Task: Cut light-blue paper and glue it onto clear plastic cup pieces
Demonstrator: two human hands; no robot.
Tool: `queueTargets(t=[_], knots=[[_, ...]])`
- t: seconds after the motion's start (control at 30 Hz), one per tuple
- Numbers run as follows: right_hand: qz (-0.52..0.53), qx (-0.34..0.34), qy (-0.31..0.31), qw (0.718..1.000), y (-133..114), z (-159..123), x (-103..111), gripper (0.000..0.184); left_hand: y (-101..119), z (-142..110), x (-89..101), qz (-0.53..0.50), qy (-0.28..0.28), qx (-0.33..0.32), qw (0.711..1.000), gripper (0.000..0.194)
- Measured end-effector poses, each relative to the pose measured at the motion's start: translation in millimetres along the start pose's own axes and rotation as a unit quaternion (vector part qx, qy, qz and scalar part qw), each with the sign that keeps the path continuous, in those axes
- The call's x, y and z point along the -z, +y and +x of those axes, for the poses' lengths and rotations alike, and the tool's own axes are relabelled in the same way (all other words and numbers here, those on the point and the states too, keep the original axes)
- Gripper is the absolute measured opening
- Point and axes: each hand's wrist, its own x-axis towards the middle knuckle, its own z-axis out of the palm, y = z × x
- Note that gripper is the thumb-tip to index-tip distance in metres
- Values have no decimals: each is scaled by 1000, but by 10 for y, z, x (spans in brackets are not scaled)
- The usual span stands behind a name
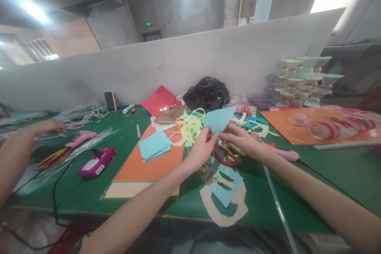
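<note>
My left hand (204, 147) and my right hand (239, 139) meet over the middle of the table, both closed on a light blue sheet of paper (220, 120). The sheet stands up between my fingers and looks folded, with one corner pointing to the upper right. Just beneath my hands lie red-handled scissors (228, 158). Blue paper cut-outs (228, 190) and a beige paper ring (222, 217) are on the table nearer to me. A stack of light blue paper (154, 145) rests on an orange sheet (143, 168) to the left. Curly yellow-green paper scraps (190, 127) are heaped behind my left hand.
Another person's hand (53, 126) reaches in from the left. A purple power box (97, 162) with a black cable and a pink glue gun (81, 138) lie there. A black plastic bag (206, 93) sits at the back; a tiered cup stack (302, 81) and striped roll (342, 126) stand right.
</note>
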Motion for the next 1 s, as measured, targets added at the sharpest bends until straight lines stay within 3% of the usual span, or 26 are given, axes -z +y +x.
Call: queueTargets(t=[0.27, 0.4, 0.63, 0.9, 1.0], knots=[[-51, 5, 39, 998, -188, -57, 21, 58, 63, -16, -26, 1, 0, 13, 1000, 32], [-68, 2, 103, 992, -179, -33, 146, 58, 126, -29, -32, 4, 0, 11, 1000, 31], [-7, 34, 185, 982, -199, 51, 395, 60, 105, -26, -41, 0, -5, 12, 1000, 26], [20, 31, 221, 975, -321, 23, 374, 54, 73, -8, -23, -1, -1, 15, 1000, 26], [20, 27, 229, 973, -291, 26, 379, 50, 71, 11, 25, 5, 27, -1, 1000, 22]])
